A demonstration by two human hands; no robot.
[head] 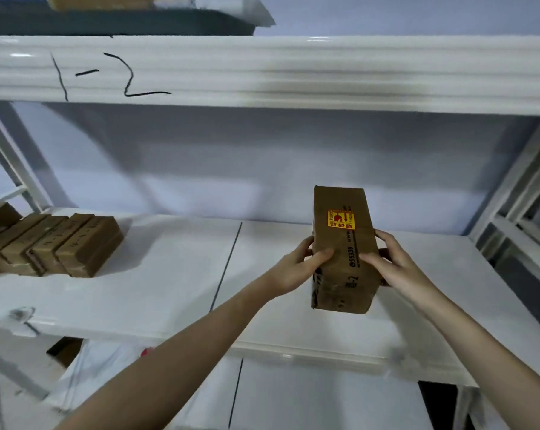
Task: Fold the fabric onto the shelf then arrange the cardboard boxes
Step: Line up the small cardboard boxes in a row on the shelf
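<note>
A long brown cardboard box [343, 243] with a yellow and red sticker hangs above the white shelf board [157, 274], right of its middle seam. My left hand [296, 265] grips its left side and my right hand [389, 259] grips its right side. Its near end tilts down toward me. A row of several similar cardboard boxes [54, 243] lies packed side by side at the shelf's left end. No fabric can be made out on this shelf.
The beam of the shelf above [293, 72] carries a handwritten "1-2". On the top level sit a dark tray [116, 23] and another box. White uprights [510, 181] frame the right side. Plastic wrap and a dark box lie on the lower level at left.
</note>
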